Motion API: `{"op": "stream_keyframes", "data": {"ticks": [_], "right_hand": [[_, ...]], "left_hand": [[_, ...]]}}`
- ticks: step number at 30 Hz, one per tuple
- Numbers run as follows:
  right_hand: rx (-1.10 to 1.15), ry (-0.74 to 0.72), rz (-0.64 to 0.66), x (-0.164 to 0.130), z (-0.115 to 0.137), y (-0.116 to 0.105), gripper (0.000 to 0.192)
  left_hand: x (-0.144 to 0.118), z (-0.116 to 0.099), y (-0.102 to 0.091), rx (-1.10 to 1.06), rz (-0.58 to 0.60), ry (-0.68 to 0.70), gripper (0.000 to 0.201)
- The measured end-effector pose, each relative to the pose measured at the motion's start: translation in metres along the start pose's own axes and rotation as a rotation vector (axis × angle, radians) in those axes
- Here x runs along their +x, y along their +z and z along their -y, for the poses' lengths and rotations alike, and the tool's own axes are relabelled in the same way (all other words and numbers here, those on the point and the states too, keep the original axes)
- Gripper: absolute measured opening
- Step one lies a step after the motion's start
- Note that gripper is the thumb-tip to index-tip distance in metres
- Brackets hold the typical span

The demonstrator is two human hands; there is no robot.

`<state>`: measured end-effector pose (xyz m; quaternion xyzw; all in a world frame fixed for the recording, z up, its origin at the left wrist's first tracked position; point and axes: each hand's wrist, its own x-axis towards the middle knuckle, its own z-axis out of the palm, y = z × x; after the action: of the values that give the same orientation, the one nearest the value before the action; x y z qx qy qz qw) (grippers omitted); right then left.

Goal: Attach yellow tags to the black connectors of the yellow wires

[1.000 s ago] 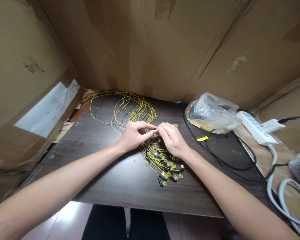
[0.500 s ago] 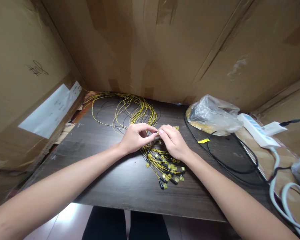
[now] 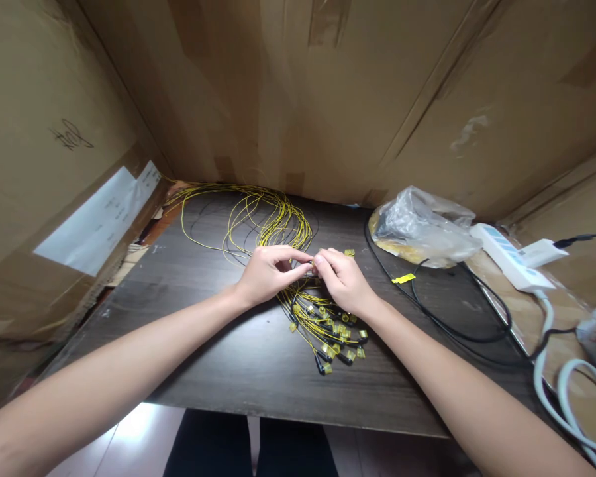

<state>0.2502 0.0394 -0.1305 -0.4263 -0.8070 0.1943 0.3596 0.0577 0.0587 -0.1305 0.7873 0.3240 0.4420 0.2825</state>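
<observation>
My left hand [image 3: 268, 271] and my right hand [image 3: 342, 279] meet fingertip to fingertip over a dark wooden table [image 3: 228, 351]. Together they pinch one small connector [image 3: 310, 266] at the end of a thin yellow wire. Just below the hands lies a cluster of yellow-capped connectors [image 3: 332, 334] on black plugs. Their thin yellow wires [image 3: 258, 215] loop away toward the back left of the table. What the fingers cover of the pinched piece is hidden.
Cardboard walls [image 3: 328, 99] enclose the table on three sides. A clear plastic bag [image 3: 422, 225] lies at back right. A black cable [image 3: 457, 324] with a yellow tag [image 3: 403, 279] curves beside it. A white power strip [image 3: 511, 265] and white cord [image 3: 561, 391] lie far right.
Both hands stay pinched together on the connector, with only small finger shifts. The view moved slightly.
</observation>
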Motion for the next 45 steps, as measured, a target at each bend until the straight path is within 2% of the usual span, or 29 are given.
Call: {"op": "stream_keyframes", "data": {"ticks": [6, 14, 20, 28, 35, 42, 45], "right_hand": [[0.009, 0.0, -0.026, -0.0001, 0.0009, 0.0006, 0.036], [-0.027, -0.002, 0.018, 0.0, 0.0005, -0.002, 0.037], [0.014, -0.01, -0.039, -0.0014, 0.0015, -0.0044, 0.016], [-0.002, 0.018, 0.02, 0.0001, 0.0016, -0.0011, 0.035], [0.02, 0.029, -0.031, -0.0015, 0.0028, -0.0039, 0.016], [0.011, 0.038, 0.03, -0.0001, 0.0025, -0.0017, 0.034], [0.003, 0.042, 0.016, 0.0, 0.0019, -0.0025, 0.031]], "left_hand": [[-0.0002, 0.0017, 0.0005, -0.042, -0.019, -0.081, 0.012], [0.0004, 0.0002, 0.0002, -0.041, -0.007, -0.053, 0.012], [0.0005, 0.0011, 0.0001, -0.03, -0.013, -0.107, 0.014], [0.0006, -0.0005, -0.0003, 0.013, 0.005, 0.002, 0.012], [0.0005, 0.0006, 0.0001, -0.014, -0.006, -0.103, 0.013], [0.0005, 0.0003, 0.0006, -0.002, 0.003, -0.035, 0.012], [0.0005, -0.0009, 0.0009, -0.003, -0.001, -0.056, 0.013]]}}
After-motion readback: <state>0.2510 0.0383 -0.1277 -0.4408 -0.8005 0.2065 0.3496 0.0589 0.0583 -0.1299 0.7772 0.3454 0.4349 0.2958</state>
